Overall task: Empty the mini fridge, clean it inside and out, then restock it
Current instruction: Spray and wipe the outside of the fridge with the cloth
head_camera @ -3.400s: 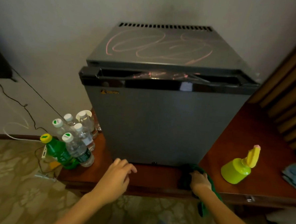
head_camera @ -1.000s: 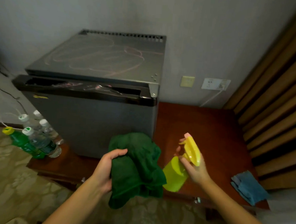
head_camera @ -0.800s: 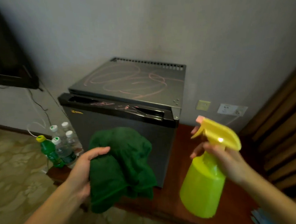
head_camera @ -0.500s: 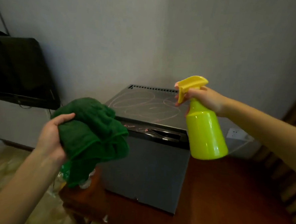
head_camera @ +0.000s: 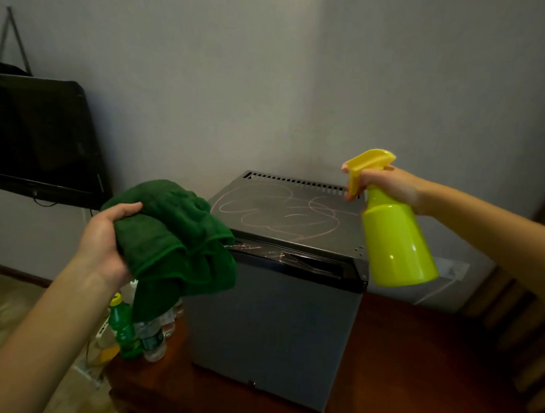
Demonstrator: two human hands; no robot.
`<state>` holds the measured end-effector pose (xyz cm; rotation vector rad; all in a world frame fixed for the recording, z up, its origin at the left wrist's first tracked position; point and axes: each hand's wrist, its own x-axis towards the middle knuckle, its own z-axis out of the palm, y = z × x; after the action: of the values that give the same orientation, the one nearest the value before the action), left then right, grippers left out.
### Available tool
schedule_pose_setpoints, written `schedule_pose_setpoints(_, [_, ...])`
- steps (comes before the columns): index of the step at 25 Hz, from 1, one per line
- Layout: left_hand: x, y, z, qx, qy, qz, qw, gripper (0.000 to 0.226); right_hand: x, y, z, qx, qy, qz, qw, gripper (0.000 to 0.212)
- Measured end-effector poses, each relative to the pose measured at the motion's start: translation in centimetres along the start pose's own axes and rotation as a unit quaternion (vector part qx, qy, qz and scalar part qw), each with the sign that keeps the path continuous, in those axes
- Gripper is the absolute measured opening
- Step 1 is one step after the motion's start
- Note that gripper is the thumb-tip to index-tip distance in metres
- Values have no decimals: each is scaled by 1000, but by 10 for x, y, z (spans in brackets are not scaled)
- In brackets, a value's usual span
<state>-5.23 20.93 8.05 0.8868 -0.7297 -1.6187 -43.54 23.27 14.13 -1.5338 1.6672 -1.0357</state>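
The grey mini fridge (head_camera: 276,328) stands with its door closed on a red-brown wooden table (head_camera: 414,374). Pink scribbled marks (head_camera: 280,213) cover its top. My left hand (head_camera: 104,244) grips a bunched green cloth (head_camera: 180,235), held up at the fridge's left front corner. My right hand (head_camera: 390,183) holds a lime-green spray bottle (head_camera: 393,236) with a yellow trigger head, raised over the fridge's right side, nozzle pointing left across the top. Several drink bottles (head_camera: 139,329), one green with a yellow cap, stand at the fridge's left, partly hidden by the cloth.
A dark flat screen (head_camera: 39,137) hangs on the wall at left. A wall socket with a white cord (head_camera: 452,271) sits behind the spray bottle. Wooden slats (head_camera: 519,323) line the right side. Patterned floor (head_camera: 0,311) lies at lower left.
Both hands left the table's front edge; the cloth passed to my left hand and my right picked up the spray bottle. Both rose to the fridge top.
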Motion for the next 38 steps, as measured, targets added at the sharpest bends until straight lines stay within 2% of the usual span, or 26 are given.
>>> schedule_pose_setpoints(2, [3,-4,-5,-1,17,-6,1000,22,-9,10,-24,-20,28,25,999,27])
schedule_pose_setpoints(6, [1,-12,-3,6,35,-18,999,28,-32,30,-33,-40,45,58,996,24])
schedule_pose_setpoints(10, [-3,-20,-2,15,50,-20,998,27,-57,27,-20,14,-30,22,999,37])
schedule_pose_setpoints(12, [-8,-27,-5,18,64,-22,998,25,-67,26,-8,-11,-75,5,997,45])
schedule_pose_setpoints(15, [-15,-39,-13,26,89,-34,995,37,-75,29,20,-46,-138,-28,989,50])
schedule_pose_setpoints(21, [-28,-55,-15,24,108,-62,992,33,-65,28,56,-49,-154,-51,985,39])
schedule_pose_setpoints(24, [-35,-61,-11,25,102,-61,993,21,-73,27,57,-30,-178,-66,981,27])
schedule_pose_setpoints(26, [-39,-67,-9,23,93,-63,993,20,-84,35,46,-31,-182,-86,979,29])
schedule_pose_setpoints(28, [-42,-80,-4,24,84,-79,993,25,-97,54,31,-21,-165,-81,983,32])
schedule_pose_setpoints(31, [-42,-111,3,27,53,-130,990,23,-122,115,21,2,-98,-66,993,20])
schedule_pose_setpoints(35, [-41,-168,19,40,20,-224,974,25,-150,228,44,64,68,-35,995,56])
schedule_pose_setpoints(38, [-47,-211,36,60,0,-281,958,24,-163,305,70,-3,180,25,983,58])
